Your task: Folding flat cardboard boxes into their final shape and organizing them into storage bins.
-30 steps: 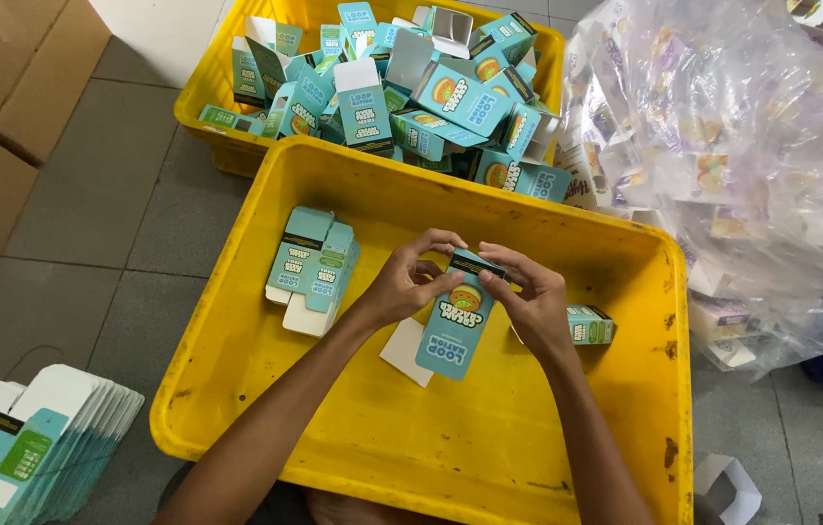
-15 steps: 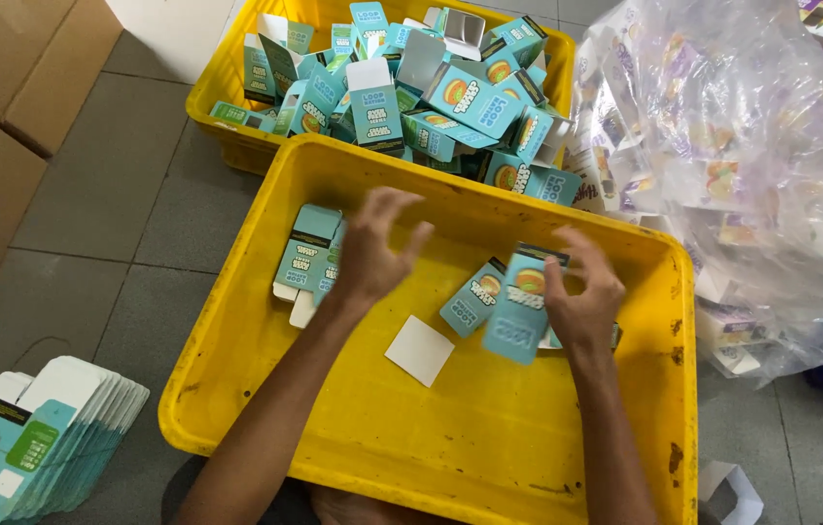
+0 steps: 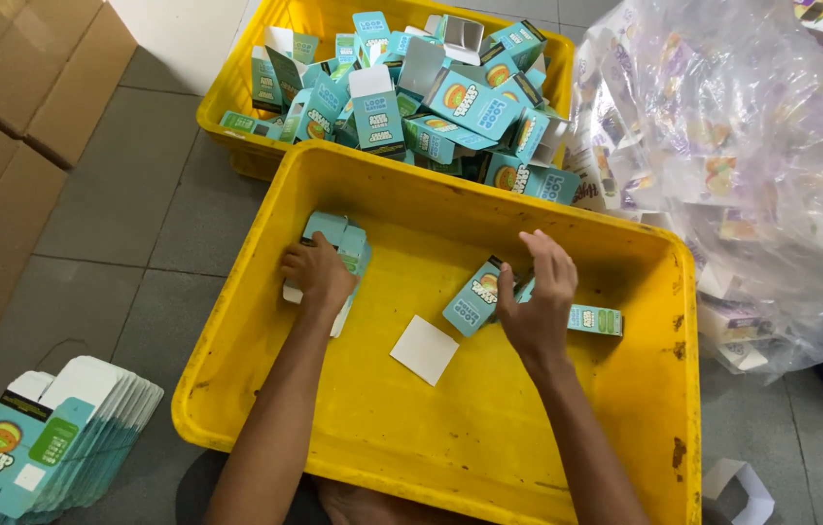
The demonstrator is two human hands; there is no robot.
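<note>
Head view, from left to right: a fanned stack of flat teal cardboard cartons [image 3: 52, 442] lies on the grey floor, well off to the left of my left hand [image 3: 317, 275]. That hand presses palm down, fingers curled, on a small pile of flattened teal cartons [image 3: 341, 236] at the left wall of the near yellow plastic crate [image 3: 411, 457]. Between my hands a white card square [image 3: 424, 349] lies on the crate bottom. My right hand [image 3: 540, 297] is spread wide, fingertips on a folded teal box [image 3: 474, 296], another small teal box [image 3: 594, 319] just to its right. Beyond, a second yellow crate [image 3: 227, 107] is heaped with teal boxes.
</note>
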